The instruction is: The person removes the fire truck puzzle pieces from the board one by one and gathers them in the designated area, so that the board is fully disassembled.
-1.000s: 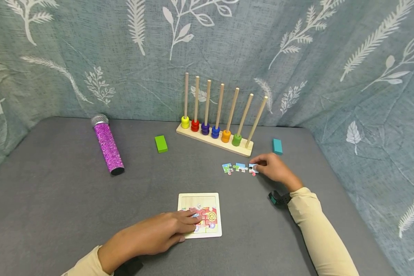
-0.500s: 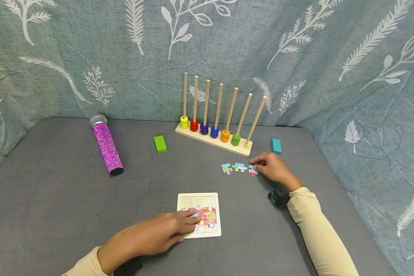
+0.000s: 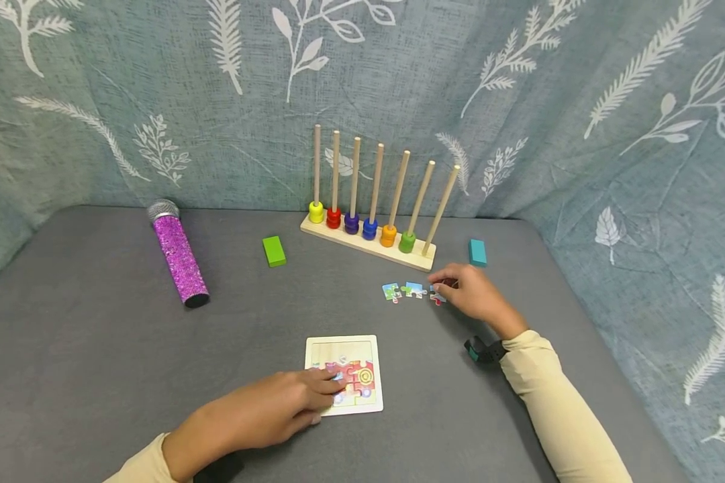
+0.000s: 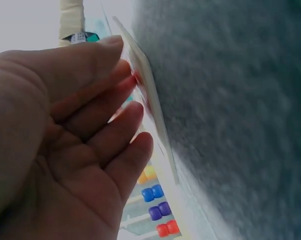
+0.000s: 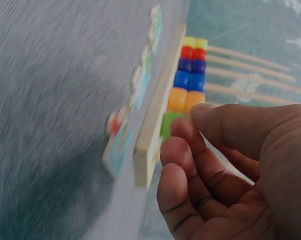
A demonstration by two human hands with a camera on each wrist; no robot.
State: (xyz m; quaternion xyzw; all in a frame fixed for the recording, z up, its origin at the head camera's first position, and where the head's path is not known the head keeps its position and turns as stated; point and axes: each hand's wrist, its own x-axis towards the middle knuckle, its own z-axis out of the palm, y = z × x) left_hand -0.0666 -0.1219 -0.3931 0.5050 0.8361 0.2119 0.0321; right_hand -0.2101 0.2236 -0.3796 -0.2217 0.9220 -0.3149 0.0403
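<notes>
Since the earlier frames, the right hand (image 3: 474, 295) has been raised slightly from the rightmost piece (image 3: 438, 295), which is left lying on the table (image 3: 127, 376). From left to right, a microphone (image 3: 180, 258) with a purple sequinned handle is laid aslant, and a green block (image 3: 274, 251) is placed well apart from it. Nearer the front, the left hand (image 3: 278, 402) is rested on a tray (image 3: 349, 350); its fingers are extended and relaxed, with the tips laid on joined pieces (image 3: 360, 376) by which the tray's near part is filled. Behind the tray, an abacus (image 3: 368, 241) is stood at an angle, 6 of its 7 pegs being ringed with beads in yellow, red, purple, blue, orange and green. In front of its right end, 3 loose pieces are lined up in a row: the leftmost piece (image 3: 391, 291), the middle piece (image 3: 414, 290) and the rightmost piece, over which the right hand is held. The right fingers are loosely bent and released, the thumb tip being kept close to the forefinger. A teal block (image 3: 477, 253) is set just behind that hand.
</notes>
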